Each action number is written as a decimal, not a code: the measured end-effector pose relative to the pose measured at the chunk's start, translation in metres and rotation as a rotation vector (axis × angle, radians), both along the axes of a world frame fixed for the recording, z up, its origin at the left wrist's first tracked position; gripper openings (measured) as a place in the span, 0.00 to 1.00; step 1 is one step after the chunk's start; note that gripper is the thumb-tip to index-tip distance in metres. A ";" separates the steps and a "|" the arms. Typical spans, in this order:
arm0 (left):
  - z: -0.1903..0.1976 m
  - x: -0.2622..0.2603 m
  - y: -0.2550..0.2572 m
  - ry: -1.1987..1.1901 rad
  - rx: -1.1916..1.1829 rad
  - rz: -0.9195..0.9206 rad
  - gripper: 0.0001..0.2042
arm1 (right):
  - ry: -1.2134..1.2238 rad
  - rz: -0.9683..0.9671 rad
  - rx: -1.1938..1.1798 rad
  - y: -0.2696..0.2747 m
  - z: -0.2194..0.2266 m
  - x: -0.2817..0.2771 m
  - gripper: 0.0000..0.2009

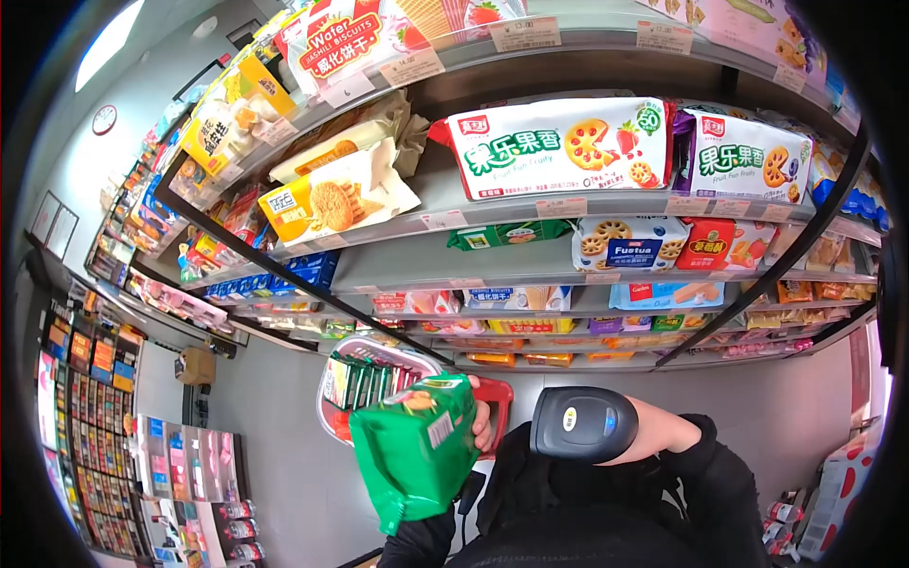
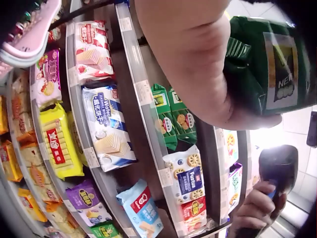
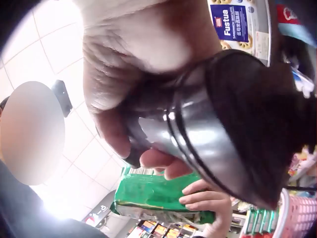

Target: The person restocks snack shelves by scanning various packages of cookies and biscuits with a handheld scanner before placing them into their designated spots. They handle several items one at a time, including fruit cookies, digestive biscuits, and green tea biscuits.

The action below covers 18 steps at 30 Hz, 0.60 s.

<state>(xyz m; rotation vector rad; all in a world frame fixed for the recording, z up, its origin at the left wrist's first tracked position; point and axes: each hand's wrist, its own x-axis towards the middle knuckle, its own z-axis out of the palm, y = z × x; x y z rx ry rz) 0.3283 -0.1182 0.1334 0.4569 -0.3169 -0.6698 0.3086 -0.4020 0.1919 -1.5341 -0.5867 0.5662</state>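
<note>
My left hand (image 1: 484, 428) grips a green biscuit packet (image 1: 417, 450), its thumb and fingers round the packet's side. A white barcode label (image 1: 441, 429) shows on the face turned up to the head camera. In my right hand (image 2: 255, 209) is a black handheld barcode scanner (image 1: 582, 424), the fingers curled round its handle. In the head view the scanner's body hides most of that hand. The scanner stands to the right of the packet, apart from it. In the right wrist view the scanner's dark head (image 3: 247, 124) fills the middle, with the green packet beyond it.
A pink-and-white basket (image 1: 327, 409) with several green packets inside stands behind the held packet, beside a red plastic frame (image 1: 508, 402). Ahead run shelves (image 1: 511, 210) of biscuits, including white Fruit Fun packets (image 1: 559, 151) and a blue-and-white Fustua packet (image 1: 630, 244). More racks (image 1: 95, 426) stand left.
</note>
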 end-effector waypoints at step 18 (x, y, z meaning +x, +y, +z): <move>-0.021 -0.027 0.020 0.045 0.066 0.104 0.23 | 0.426 0.520 0.252 0.034 -0.002 0.016 0.08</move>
